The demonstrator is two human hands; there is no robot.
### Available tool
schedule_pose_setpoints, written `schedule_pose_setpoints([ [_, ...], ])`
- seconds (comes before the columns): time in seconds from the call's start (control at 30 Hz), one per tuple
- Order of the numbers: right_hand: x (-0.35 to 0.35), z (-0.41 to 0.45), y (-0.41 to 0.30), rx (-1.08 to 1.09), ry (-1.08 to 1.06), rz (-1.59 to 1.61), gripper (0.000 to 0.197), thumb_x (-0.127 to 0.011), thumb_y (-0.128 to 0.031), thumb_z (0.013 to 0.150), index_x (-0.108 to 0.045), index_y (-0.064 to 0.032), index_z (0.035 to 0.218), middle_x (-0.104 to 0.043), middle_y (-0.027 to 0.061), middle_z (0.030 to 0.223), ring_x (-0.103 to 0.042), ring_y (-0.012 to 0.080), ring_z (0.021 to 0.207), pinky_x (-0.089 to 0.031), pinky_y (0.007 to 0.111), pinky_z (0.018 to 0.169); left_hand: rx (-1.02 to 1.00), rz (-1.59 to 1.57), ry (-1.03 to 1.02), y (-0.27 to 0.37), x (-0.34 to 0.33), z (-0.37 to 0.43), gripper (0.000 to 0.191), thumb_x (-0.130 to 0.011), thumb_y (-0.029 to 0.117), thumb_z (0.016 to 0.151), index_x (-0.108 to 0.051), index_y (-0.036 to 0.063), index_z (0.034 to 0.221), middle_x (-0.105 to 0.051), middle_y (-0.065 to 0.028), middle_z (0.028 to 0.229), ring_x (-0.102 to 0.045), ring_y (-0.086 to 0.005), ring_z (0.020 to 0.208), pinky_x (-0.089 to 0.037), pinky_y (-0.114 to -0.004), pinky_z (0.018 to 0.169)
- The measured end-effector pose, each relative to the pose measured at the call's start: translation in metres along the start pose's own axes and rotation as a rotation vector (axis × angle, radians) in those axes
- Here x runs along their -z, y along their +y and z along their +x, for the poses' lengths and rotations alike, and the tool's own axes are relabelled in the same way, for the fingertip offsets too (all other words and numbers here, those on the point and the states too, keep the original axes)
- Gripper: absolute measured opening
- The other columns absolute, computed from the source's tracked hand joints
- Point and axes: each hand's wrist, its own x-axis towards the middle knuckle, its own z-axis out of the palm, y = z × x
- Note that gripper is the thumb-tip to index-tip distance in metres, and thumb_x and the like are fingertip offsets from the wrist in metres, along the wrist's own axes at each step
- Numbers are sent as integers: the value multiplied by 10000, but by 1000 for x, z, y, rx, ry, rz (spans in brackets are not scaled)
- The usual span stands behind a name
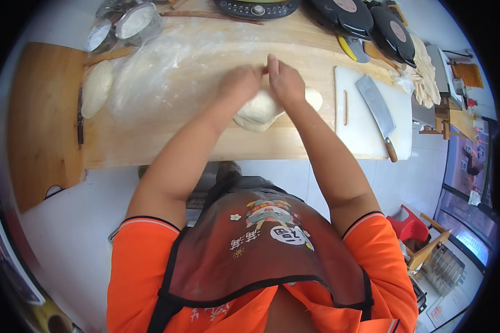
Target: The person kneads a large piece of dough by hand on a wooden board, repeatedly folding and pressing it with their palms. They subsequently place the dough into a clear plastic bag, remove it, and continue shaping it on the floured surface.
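A pale lump of dough (256,110) rests on the floured wooden worktop (183,137) in front of me, its right end bulging out past my right wrist. Over its far left side is my left hand (243,81), curled and blurred. My right hand (288,81) is just beside it at the far side of the dough, thumb pointing away from me. The two hands nearly meet. Most of their fingers are hidden, so any grip on the dough is unclear. Another oval piece of dough (97,89) lies at the worktop's left end.
On the right, a cleaver (377,104) lies across a white cutting board (358,141), handle over the near edge. Bowls of white powder (136,23) stand back left. Along the back are a long rolling pin (212,15), a black appliance (256,10) and black electric pans (341,16).
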Motion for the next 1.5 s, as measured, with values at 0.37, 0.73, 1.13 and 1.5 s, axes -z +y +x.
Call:
schedule_pose_setpoints([
  [0.37,-17,-100,52,481,215,-110,310,-456,-269,1031,-684,-74,1107,-698,126,1123,-606,331,1158,-376,487,1073,-148,118,297,52,-7,-131,251,-517,276,997,-680,113,1097,-711,-123,1117,-640,-348,1037,-481,-494,934],
  [0.73,-40,-84,89,701,312,3,466,-506,-274,929,-629,-39,1311,-632,139,1310,-553,328,1310,-311,501,1153,-332,49,350,33,-33,-132,530,-539,265,907,-569,32,1382,-559,-180,1396,-513,-374,1304,-331,-540,1131],
  [1.13,-42,-80,85,719,373,-43,391,-494,-236,963,-643,-58,1278,-636,130,1281,-558,322,1285,-328,488,1146,-264,42,431,25,-58,-123,513,-577,243,898,-571,68,1380,-567,-171,1379,-522,-366,1285,-334,-528,1130],
  [1.5,19,-169,164,235,319,224,303,-545,-174,1036,-622,7,1266,-639,218,1196,-630,364,1129,-499,408,991,-449,260,87,36,-7,-196,885,-769,387,847,-347,160,1591,-263,-234,1644,-242,-441,1529,-215,-665,1208],
])
